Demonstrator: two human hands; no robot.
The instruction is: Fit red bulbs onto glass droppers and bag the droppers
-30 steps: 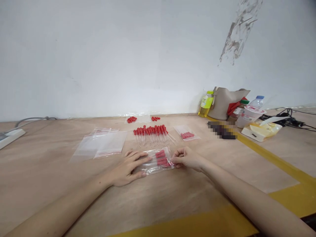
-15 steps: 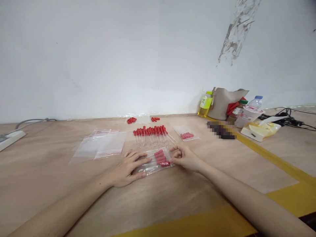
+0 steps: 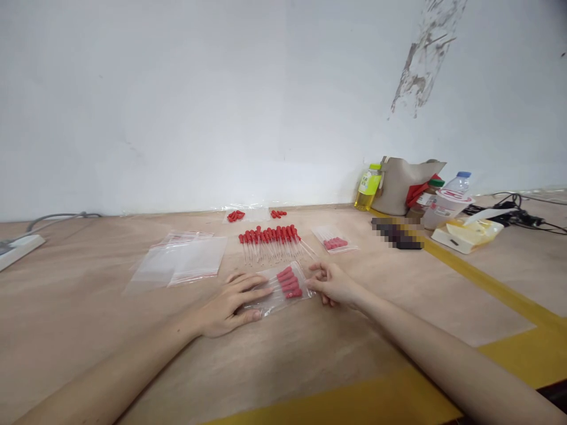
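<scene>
My left hand (image 3: 237, 301) lies open, fingers spread, over the left part of a clear zip bag (image 3: 271, 303) on the table. Inside the bag several droppers with red bulbs (image 3: 289, 282) lie side by side, bulbs toward the right; the left fingers partly cover their thin clear stems. My right hand (image 3: 330, 284) is at the bag's right edge, fingers curled in and the fingertips against that edge. Just beyond the bag stands out a row of loose red-bulbed droppers (image 3: 270, 236), stems pointing toward me.
Flat zip bags (image 3: 195, 260) lie overlapping at left. Another bag with red-bulbed droppers (image 3: 335, 242) lies at right. Small red pieces (image 3: 236, 216) rest by the wall. A yellow bottle (image 3: 368, 188), grey bag (image 3: 394, 186), cup (image 3: 445, 209) and tissue pack (image 3: 469, 233) stand far right.
The red bulbs in the bag now lie in a neater row, the nearest one lined up with the others. My right hand has shifted slightly right; my left hand stays on the bag.
</scene>
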